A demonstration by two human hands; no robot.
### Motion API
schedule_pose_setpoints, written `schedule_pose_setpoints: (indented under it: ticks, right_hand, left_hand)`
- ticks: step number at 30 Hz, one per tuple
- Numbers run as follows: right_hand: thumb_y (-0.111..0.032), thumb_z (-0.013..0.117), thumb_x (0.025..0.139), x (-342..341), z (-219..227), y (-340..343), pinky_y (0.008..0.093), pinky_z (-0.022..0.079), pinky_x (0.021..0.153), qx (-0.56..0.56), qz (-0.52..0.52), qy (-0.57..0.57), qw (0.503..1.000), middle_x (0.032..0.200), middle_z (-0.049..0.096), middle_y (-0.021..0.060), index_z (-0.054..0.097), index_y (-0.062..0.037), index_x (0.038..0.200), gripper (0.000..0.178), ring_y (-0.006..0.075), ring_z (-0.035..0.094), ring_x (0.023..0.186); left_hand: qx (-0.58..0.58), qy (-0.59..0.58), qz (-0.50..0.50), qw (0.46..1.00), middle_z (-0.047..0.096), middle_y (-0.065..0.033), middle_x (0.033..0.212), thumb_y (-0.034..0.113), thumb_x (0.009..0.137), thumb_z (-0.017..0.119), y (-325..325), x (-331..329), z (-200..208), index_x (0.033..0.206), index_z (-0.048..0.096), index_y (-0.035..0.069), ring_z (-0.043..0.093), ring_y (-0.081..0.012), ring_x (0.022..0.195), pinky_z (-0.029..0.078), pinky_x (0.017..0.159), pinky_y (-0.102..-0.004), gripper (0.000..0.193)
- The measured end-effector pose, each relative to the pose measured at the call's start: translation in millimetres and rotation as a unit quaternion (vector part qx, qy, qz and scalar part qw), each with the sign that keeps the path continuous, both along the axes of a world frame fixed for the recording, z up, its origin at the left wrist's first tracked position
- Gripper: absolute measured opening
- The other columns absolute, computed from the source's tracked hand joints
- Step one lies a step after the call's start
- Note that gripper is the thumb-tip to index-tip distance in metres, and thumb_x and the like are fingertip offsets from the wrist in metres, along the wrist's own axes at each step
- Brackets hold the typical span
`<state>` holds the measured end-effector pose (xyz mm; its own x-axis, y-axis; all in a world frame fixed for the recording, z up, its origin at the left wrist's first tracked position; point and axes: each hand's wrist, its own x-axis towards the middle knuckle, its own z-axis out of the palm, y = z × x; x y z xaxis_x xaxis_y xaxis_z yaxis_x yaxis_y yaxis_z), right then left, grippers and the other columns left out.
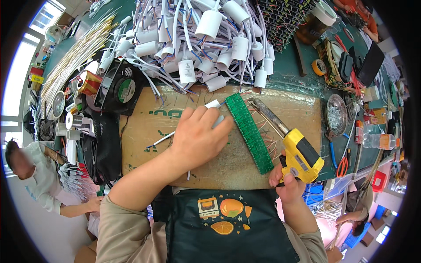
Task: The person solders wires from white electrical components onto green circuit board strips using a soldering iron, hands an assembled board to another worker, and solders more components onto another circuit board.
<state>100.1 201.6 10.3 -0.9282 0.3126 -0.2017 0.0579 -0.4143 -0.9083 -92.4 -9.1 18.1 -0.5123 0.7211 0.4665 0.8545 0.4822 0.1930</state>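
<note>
L fingers (pixel 224 128) pinching white part (pixel 213 104) just left of green PCB (pixel 249 133); R fingers (pixel 276 174) round yellow soldering gun (pixel 302 155) (tip (pixel 254 103) nr PCB)

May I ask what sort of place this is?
Probably an electronics workshop: the right hand holds a yellow-and-black soldering gun beside a long green circuit-board strip, and many white plastic cylinders with wires lie heaped.

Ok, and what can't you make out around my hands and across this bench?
- Head view: the white piece is partly covered by the left hand.
- Head view: the right hand is partly hidden behind the yellow tool.
- Head view: fine detail on the green board is too small.
- Head view: the co-worker in orange is cut off by the dark fisheye rim.
</note>
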Motion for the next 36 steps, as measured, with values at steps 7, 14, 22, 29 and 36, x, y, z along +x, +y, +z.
schedule_pose_setpoints:
  ticks: [7, 14, 22, 29, 36]
  right_hand:
    - [-0.019, 0.067, 0.092, -5, -4, 3, 0.0280, 0.045, 0.056, 0.006, 0.061, 0.019, 0.998, 0.078, 0.057, 0.0056, 0.046, -0.0038, 0.137, 0.052, 0.0130, 0.051, 0.063]
    - [-0.009, 0.065, 0.090, -8, -4, 3, 0.0273, 0.046, 0.058, 0.047, 0.078, -0.009, 0.996, 0.080, 0.060, 0.0047, 0.050, -0.0049, 0.134, 0.047, 0.0116, 0.055, 0.066]
    - [-0.030, 0.074, 0.089, -11, -1, 2, 0.0309, 0.047, 0.057, 0.050, 0.084, -0.052, 0.994, 0.077, 0.054, 0.0072, 0.044, 0.0015, 0.135, 0.064, 0.0154, 0.053, 0.062]
    - [-0.013, 0.070, 0.089, -11, 0, 4, 0.0267, 0.048, 0.062, 0.022, 0.074, -0.047, 0.996, 0.085, 0.062, 0.0023, 0.058, -0.0039, 0.118, 0.033, 0.0106, 0.058, 0.071]
    - [-0.013, 0.071, 0.089, -11, 0, 5, 0.0268, 0.048, 0.063, 0.025, 0.088, -0.051, 0.995, 0.086, 0.062, 0.0022, 0.058, -0.0038, 0.118, 0.033, 0.0107, 0.058, 0.071]
  left_hand:
    - [0.001, 0.014, 0.029, 0.999, 0.057, -0.0051, 0.095, 0.013, 0.069, 0.074, 7, -8, -9, 0.097, 0.066, 0.014, 0.055, -0.0246, 0.080, 0.039, 0.069, -0.0395, 0.029]
    - [0.039, 0.002, 0.049, 0.998, 0.059, -0.0069, 0.101, 0.010, 0.070, 0.074, 9, -10, -21, 0.096, 0.069, 0.011, 0.055, -0.0267, 0.085, 0.041, 0.072, -0.0401, 0.026]
    - [0.080, 0.016, 0.049, 0.995, 0.060, -0.0091, 0.111, 0.005, 0.069, 0.076, 13, -17, -24, 0.089, 0.066, 0.009, 0.060, -0.0325, 0.111, 0.043, 0.091, -0.0453, 0.022]
    - [0.120, -0.003, 0.041, 0.992, 0.060, -0.0105, 0.118, 0.003, 0.069, 0.076, 17, -20, -20, 0.088, 0.064, 0.007, 0.059, -0.0361, 0.116, 0.042, 0.094, -0.0470, 0.022]
    - [0.109, -0.004, 0.034, 0.993, 0.061, -0.0107, 0.117, 0.003, 0.071, 0.075, 18, -22, -26, 0.088, 0.064, 0.006, 0.059, -0.0349, 0.116, 0.043, 0.093, -0.0459, 0.020]
